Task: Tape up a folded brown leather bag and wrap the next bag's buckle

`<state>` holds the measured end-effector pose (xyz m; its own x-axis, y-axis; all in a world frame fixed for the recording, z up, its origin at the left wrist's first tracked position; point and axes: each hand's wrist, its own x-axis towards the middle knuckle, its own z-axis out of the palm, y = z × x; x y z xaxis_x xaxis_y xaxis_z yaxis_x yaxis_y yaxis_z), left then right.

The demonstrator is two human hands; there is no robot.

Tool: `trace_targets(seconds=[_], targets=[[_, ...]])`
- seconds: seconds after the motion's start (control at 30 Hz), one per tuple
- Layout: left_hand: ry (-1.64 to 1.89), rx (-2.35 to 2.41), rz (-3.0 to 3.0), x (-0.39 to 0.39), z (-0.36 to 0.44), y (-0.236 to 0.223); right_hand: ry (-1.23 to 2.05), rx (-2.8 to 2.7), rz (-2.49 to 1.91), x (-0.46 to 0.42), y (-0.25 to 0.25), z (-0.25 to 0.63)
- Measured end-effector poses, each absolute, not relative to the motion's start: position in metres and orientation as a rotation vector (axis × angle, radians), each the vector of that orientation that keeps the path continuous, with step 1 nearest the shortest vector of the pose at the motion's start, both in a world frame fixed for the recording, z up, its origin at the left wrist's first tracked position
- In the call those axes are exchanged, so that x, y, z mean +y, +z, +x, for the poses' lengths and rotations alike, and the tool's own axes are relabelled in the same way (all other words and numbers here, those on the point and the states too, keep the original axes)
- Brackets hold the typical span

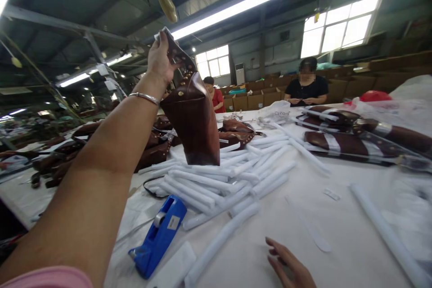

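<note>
Pink sleeve: nearest the lens, left of the blue tape dispenser, a bare forearm stretching past it.
Right hand: to the dispenser's right, fingers loosely parted, nothing visible in them; whether they touch the white surface cannot be told.
White rolls: heaped just beyond the dispenser.
Brown bag: held up beyond the dispenser, its lower edge at the heap; whether it touches the rolls is unclear.
Left hand: high beyond the dispenser, fingers closed on the bag's studded upper end.
Handling: probably fairly light, smooth, slightly slippery, firm-walled yet bendable, hardly fragile; the studded end looks the surest hold, a palm beneath steadying any swing.
Wrapped bags: beyond the dispenser, well to its right.
Co-workers: farthest beyond the dispenser, one person in red, another person in black.
</note>
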<state>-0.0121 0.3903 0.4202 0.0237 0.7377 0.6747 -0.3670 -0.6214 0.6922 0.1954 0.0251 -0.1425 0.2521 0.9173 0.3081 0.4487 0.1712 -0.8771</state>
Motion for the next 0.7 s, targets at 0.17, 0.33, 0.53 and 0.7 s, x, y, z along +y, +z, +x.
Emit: trace_targets(seconds=[0.17, 0.33, 0.53, 0.7], targets=[[1.597, 0.300, 1.566, 0.330, 0.014, 0.428, 1.011, -0.812, -1.194, 0.021, -0.096, 0.169], [1.411, 0.196, 1.635, 0.269, 0.037, 0.415, 1.550, -0.501, -0.741, 0.012, -0.054, 0.144], [1.214, 0.195, 1.733, 0.198, 0.038, 0.391, 1.569, -0.392, -0.650, 0.002, -0.059, 0.135], [1.040, 0.231, 1.631, 0.137, 0.029, 0.350, 1.240, -0.629, -0.982, -0.009, -0.074, 0.152]])
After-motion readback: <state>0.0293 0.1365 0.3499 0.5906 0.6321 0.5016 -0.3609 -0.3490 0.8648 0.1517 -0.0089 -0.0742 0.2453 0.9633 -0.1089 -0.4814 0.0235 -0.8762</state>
